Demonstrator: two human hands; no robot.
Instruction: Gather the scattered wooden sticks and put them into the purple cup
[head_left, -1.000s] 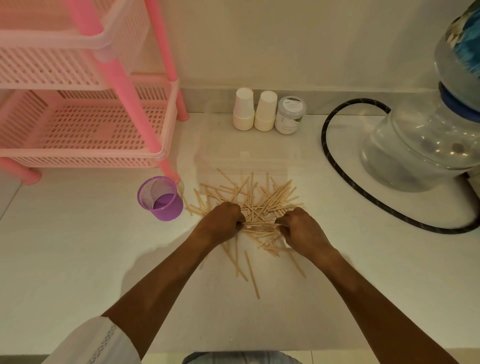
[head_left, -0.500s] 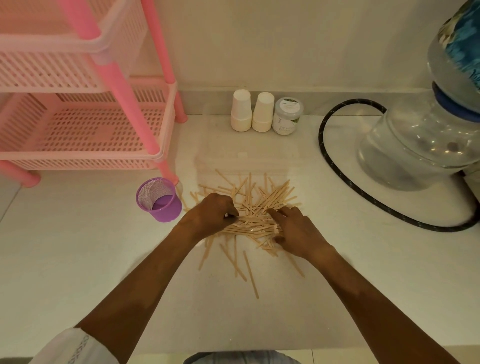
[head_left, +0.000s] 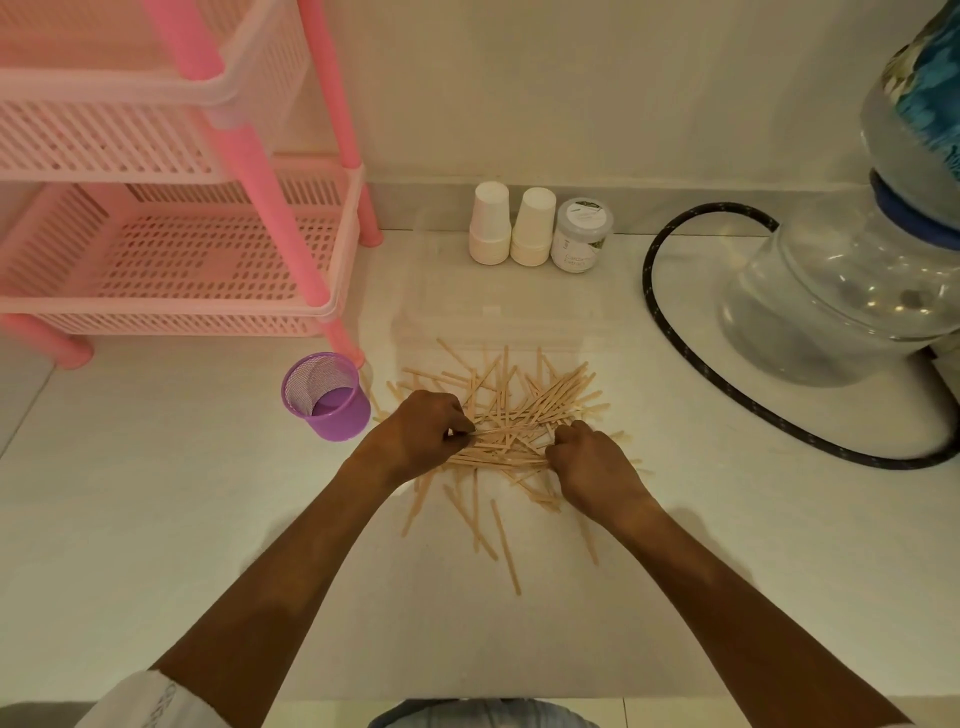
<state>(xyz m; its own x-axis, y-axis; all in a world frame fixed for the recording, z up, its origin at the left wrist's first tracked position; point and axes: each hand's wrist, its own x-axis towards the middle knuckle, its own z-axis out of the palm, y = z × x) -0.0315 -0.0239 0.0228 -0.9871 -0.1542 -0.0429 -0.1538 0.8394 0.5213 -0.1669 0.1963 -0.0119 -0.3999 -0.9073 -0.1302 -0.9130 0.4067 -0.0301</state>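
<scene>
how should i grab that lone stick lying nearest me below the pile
Pinch the lone stick by its two long edges near mid-length, coming straight down from above. It lies flat on the white surface, thin and narrow, pointing roughly toward you, with its near half clear of the pile, so there is probably room on either side.

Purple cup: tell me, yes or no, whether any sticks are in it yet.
No, the purple cup shows only its bare mesh wall and bottom inside, while the sticks lie scattered beside it.
</scene>
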